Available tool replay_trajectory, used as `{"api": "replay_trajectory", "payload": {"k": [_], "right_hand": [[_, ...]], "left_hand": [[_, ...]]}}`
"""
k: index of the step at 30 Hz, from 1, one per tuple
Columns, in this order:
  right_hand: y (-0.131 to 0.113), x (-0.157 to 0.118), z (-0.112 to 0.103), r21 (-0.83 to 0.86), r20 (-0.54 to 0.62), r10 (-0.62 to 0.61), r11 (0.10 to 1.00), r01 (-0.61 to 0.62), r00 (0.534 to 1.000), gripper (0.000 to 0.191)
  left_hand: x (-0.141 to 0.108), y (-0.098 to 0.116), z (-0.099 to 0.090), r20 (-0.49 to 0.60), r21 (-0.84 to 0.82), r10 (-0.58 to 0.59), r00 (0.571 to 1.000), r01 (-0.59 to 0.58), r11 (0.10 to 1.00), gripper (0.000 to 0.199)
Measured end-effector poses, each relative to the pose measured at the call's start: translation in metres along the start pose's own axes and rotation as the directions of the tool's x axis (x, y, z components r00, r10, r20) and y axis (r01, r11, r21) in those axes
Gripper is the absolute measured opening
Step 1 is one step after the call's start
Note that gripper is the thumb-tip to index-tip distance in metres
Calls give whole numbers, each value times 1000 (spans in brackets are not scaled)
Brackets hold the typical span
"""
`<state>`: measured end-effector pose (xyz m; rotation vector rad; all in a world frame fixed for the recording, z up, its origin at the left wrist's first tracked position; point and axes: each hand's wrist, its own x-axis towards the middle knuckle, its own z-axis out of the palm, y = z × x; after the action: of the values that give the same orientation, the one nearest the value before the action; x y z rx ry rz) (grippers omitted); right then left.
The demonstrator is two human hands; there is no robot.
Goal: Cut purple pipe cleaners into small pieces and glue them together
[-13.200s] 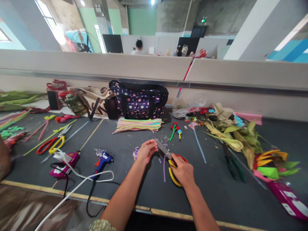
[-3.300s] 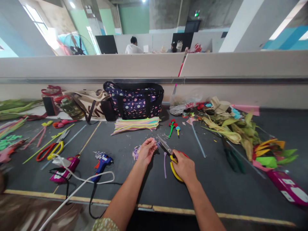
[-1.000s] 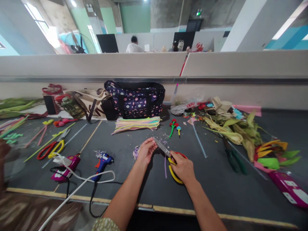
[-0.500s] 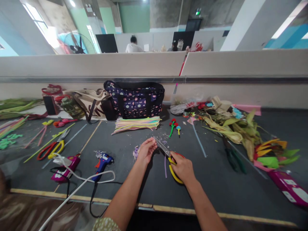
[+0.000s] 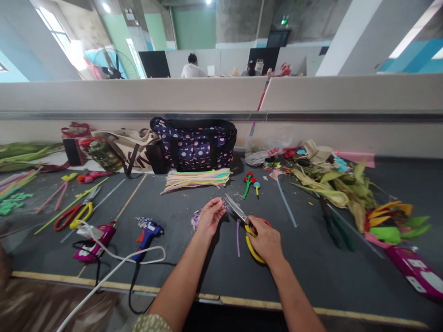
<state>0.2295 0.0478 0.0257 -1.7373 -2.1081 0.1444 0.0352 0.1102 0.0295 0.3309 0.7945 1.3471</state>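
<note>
My right hand (image 5: 266,240) grips a pair of scissors (image 5: 236,207) by yellow and red handles, the blades slightly parted and pointing up and left. Close to the blade tips, my left hand (image 5: 212,216) is closed in a pinch; what lies between its fingertips is too small to make out. A thin purple strip (image 5: 238,240) lies on the dark table between the hands. Purple clippings (image 5: 195,220) are heaped beside my left wrist, partly hidden by it. Beyond the scissors lie a green-stemmed craft piece with red tops (image 5: 248,183) and a small blue-topped one (image 5: 256,186).
Pastel pipe cleaners (image 5: 197,179) lie before a patterned bag (image 5: 202,145). To the left are a blue glue gun (image 5: 148,237), a white cable (image 5: 114,258) and other scissors (image 5: 78,212). Dried husks (image 5: 328,186) and green-handled pliers (image 5: 337,226) lie to the right.
The scissors have drawn slightly away from my left fingertips, and their blades have parted a little. My right hand has shifted slightly right. My left hand stays in place.
</note>
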Motion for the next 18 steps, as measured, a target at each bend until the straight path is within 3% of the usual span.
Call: {"api": "replay_trajectory", "payload": {"k": [12,18], "right_hand": [[0,-2,7,-56,-37,-78,996,76,996,32],[0,-3,11,-86,-30,-75,994,72,997,31]], "left_hand": [[1,-2,-2,33,-23,9,999,-8,1000,26],[-1,-1,1,-5,-36,3,1000,-4,999,24]]}}
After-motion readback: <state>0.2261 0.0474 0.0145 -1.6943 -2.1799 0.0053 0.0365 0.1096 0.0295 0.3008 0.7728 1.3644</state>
